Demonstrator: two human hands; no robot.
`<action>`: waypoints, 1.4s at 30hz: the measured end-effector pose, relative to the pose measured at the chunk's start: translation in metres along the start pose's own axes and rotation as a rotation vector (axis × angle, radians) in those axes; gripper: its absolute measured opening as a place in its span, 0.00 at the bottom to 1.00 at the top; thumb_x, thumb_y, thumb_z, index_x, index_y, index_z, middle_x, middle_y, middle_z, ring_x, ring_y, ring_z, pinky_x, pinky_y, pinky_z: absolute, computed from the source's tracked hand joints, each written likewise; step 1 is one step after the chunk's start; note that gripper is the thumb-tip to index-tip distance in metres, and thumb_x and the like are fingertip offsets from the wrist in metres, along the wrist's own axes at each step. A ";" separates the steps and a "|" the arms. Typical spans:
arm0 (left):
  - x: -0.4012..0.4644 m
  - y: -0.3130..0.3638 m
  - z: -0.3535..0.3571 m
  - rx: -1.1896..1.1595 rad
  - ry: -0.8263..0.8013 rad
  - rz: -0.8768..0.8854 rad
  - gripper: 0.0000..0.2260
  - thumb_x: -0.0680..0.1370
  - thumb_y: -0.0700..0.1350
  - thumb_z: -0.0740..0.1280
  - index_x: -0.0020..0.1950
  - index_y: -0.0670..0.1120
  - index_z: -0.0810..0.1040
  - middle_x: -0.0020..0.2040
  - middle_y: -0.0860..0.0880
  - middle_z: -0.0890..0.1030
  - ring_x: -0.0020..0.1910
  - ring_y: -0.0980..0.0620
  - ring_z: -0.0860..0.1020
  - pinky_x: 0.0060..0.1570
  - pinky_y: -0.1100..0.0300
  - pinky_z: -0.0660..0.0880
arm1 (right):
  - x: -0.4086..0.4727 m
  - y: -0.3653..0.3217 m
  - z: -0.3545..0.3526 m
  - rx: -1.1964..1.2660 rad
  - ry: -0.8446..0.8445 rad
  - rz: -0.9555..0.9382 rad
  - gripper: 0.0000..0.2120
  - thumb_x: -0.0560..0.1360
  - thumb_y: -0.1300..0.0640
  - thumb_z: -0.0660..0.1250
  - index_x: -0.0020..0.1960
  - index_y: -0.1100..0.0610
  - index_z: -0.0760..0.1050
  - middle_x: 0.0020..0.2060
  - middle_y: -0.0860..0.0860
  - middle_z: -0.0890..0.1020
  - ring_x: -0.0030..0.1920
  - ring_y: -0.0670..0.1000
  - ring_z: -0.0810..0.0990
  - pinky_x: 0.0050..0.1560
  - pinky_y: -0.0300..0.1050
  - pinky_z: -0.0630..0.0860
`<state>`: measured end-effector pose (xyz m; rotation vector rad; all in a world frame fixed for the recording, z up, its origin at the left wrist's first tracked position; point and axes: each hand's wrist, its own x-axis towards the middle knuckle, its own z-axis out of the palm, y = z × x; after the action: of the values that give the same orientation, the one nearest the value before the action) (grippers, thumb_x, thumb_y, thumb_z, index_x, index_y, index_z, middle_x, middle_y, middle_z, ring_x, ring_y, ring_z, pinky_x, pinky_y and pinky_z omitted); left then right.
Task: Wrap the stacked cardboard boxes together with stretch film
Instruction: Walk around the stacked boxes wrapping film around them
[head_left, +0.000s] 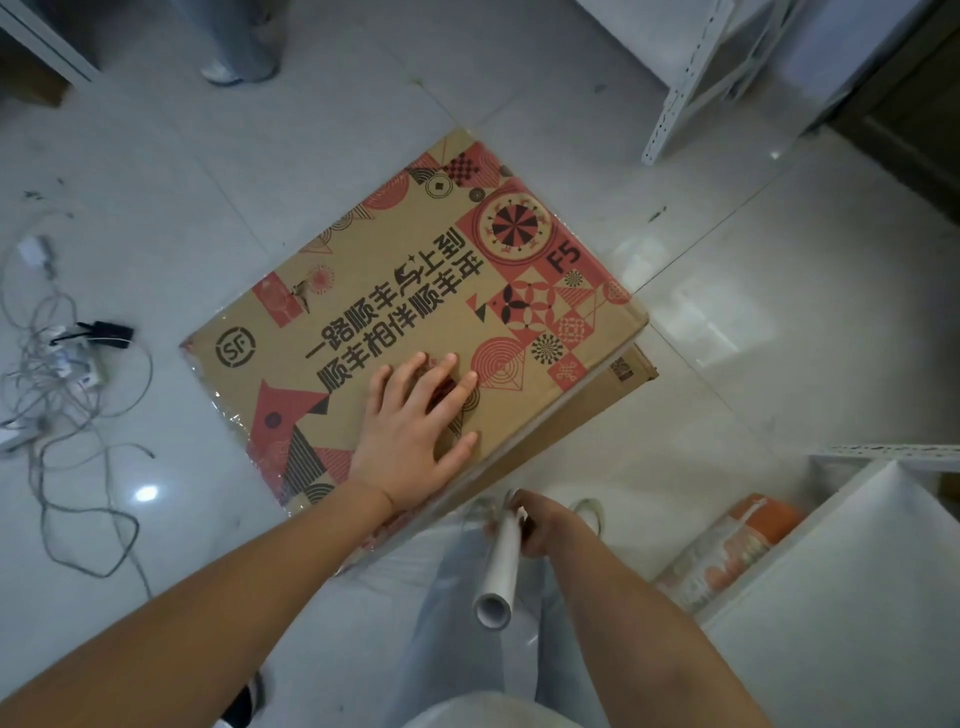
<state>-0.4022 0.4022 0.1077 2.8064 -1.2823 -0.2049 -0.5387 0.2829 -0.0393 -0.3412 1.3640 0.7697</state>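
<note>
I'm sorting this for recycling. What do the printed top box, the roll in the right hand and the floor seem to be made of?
Top box: brown cardboard, matte, with red and black print; glossy crinkled film shows at its left edge. Roll: a white tube with a hollow end, probably a cardboard core under stretch film, though the look leaves this open. Floor: pale glossy tiles, with reflections and grout lines.

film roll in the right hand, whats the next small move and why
Probably carry the film roll along the near edge of the cardboard boxes. The right hand grips the roll just off that edge, film already shows at the boxes' left side, and the left hand lies flat on top, steadying them.
</note>
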 end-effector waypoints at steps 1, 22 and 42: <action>0.000 0.001 0.000 -0.001 0.009 0.002 0.26 0.76 0.60 0.55 0.71 0.50 0.68 0.70 0.45 0.71 0.69 0.41 0.63 0.68 0.43 0.55 | 0.001 -0.001 0.000 -0.028 0.005 -0.008 0.06 0.77 0.62 0.59 0.48 0.65 0.69 0.36 0.60 0.74 0.34 0.56 0.75 0.28 0.44 0.79; -0.002 0.000 0.002 0.003 0.034 -0.021 0.26 0.75 0.59 0.56 0.72 0.52 0.63 0.70 0.45 0.69 0.69 0.42 0.62 0.69 0.45 0.54 | -0.005 -0.016 -0.013 -0.242 -0.112 0.038 0.07 0.76 0.58 0.62 0.43 0.62 0.70 0.30 0.56 0.76 0.30 0.53 0.76 0.27 0.41 0.77; -0.001 -0.001 0.003 -0.006 -0.009 -0.024 0.26 0.78 0.62 0.48 0.72 0.53 0.63 0.70 0.46 0.69 0.70 0.42 0.62 0.70 0.45 0.51 | -0.010 -0.046 -0.033 -0.530 -0.027 0.055 0.08 0.76 0.63 0.66 0.51 0.63 0.68 0.39 0.57 0.75 0.38 0.52 0.77 0.41 0.45 0.77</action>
<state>-0.4022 0.4038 0.1050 2.8206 -1.2478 -0.2220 -0.5329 0.2255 -0.0459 -0.7064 1.1325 1.1769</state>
